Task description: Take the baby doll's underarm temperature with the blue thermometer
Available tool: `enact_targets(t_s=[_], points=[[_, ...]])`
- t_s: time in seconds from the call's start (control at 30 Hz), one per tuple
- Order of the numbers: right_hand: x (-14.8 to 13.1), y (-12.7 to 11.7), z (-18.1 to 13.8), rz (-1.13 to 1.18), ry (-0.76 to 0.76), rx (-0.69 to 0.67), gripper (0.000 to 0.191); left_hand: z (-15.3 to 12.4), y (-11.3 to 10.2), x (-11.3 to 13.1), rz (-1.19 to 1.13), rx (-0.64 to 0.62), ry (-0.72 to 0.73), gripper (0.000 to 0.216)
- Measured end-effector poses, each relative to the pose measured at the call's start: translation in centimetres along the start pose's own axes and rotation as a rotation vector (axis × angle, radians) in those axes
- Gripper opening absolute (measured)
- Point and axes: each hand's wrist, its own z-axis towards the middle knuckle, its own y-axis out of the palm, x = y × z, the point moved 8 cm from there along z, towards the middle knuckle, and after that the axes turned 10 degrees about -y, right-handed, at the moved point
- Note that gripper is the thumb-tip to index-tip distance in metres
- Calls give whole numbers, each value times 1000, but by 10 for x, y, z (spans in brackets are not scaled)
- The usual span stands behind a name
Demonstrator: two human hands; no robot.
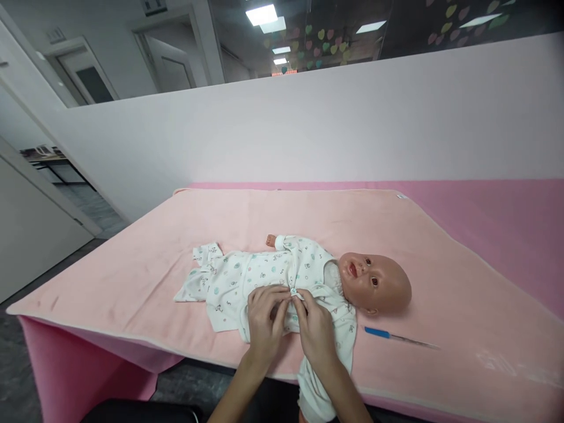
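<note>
A baby doll [374,283] lies on its back on a light pink blanket [132,264], head to the right. It wears a white printed baby garment [247,276]. My left hand [263,320] and my right hand [316,329] meet over the doll's chest. Both pinch the garment's tie [294,292] with closed fingers. One small doll hand [270,240] sticks out of the far sleeve. The near sleeve hangs over the table's front edge below my right wrist.
A blue-handled thin tool [396,336] lies on the blanket right of my right hand, below the doll's head. A darker pink cover [506,223] lies under the blanket at the right. A white partition wall [308,129] stands behind the table.
</note>
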Motion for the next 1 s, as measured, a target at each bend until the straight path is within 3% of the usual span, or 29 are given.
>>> enact_targets(t_s=[0.23, 0.4, 0.57, 0.73, 0.9, 1.0], points=[[-4, -4, 0, 51, -38, 37, 36, 1, 0, 1, 21, -15, -38, 16], [-5, -7, -1, 60, -36, 77, 42, 3, -22, -20, 80, 78, -133, 20], [-8, -9, -1, 70, -19, 62, 48, 3, -27, -30, 114, -34, -112, 20], [-10, -12, -4, 53, -41, 99, 47, 4, -26, -28, 118, -2, -102, 13], [-27, -10, -4, -50, -174, 105, 43, 4, -23, -27, 58, -45, -89, 13], [-45, 4, 4, -140, -277, -4, 40, 3, -25, -32, 15, -34, -122, 12]])
